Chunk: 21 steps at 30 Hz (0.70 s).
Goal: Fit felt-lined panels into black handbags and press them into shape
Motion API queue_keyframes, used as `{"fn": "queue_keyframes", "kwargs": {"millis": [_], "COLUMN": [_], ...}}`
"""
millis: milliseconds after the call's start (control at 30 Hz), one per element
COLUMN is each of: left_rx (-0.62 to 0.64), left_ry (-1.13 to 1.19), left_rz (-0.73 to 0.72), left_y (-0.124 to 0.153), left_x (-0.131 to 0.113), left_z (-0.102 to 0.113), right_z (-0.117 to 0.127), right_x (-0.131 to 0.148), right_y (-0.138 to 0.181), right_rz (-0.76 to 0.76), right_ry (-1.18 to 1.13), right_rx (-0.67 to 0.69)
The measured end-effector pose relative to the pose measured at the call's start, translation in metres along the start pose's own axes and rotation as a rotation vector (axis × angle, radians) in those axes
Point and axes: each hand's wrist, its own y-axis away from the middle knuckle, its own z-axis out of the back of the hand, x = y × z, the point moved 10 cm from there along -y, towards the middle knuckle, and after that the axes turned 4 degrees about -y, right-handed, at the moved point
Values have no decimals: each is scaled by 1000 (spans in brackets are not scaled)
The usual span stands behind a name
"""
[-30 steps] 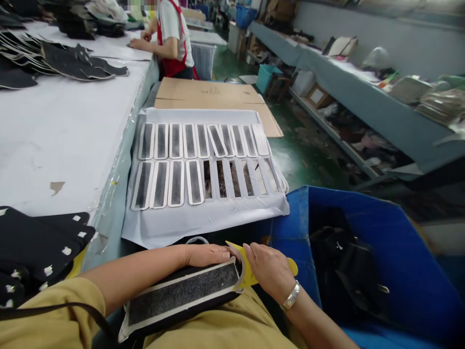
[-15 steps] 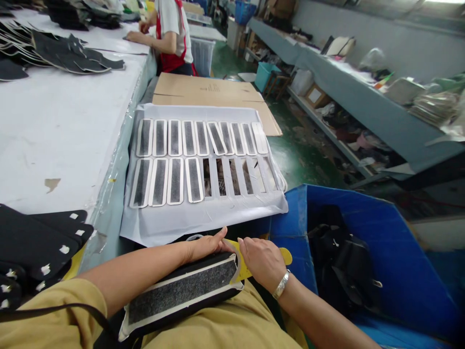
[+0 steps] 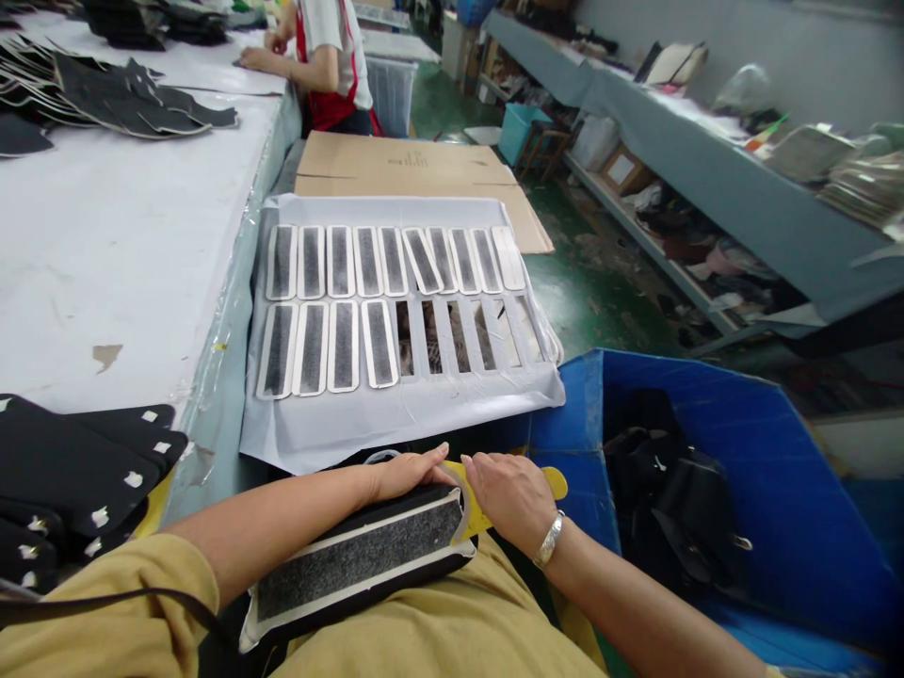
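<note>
Across my lap lies a long black bag-like piece (image 3: 360, 557), its upper face a dark grey fuzzy panel inside a cream border. My left hand (image 3: 413, 474) grips its far side near the right end, thumb raised and fingertips partly hidden. A flat yellow scraper (image 3: 475, 513) with a curved-in end is held in my right hand (image 3: 514, 494), whose fingers wrap around it. The scraper's end rests against the right end of the cream border. A silver bracelet (image 3: 549, 540) circles my right wrist.
Ahead, a pale grey sheet (image 3: 317, 428) carries two rows of grey-and-white strips (image 3: 340, 262) and slots. A blue bin (image 3: 783, 490) with black items stands right. The white table (image 3: 141, 264) at left holds black cut pieces (image 3: 77, 461); a co-worker (image 3: 331, 66) stands beyond.
The view has shifted slightly, so the sheet and bin sit a little differently in frame. Both hands keep their holds, and the scraper stays at the same end of the piece.
</note>
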Motion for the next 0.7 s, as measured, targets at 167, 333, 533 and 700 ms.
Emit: {"fn": "queue_keyframes", "kwargs": {"millis": [167,333,533,700], "left_rx": [148,251,258,281], "left_ry": [129,258,266,338], "left_rz": [-8,21,-30,-94], "left_y": [3,7,2,6], "left_x": [-4,-8,-4,-12], "left_z": [-14,-26,-26,-29], "right_z": [-2,1,-2,-5], "right_x": [2,3,9,7], "right_y": [0,3,-1,-5], "right_rz": [25,19,118,130], "right_ry": [-25,-14,-11,-37], "right_rx": [-29,-107,-52,-13]}}
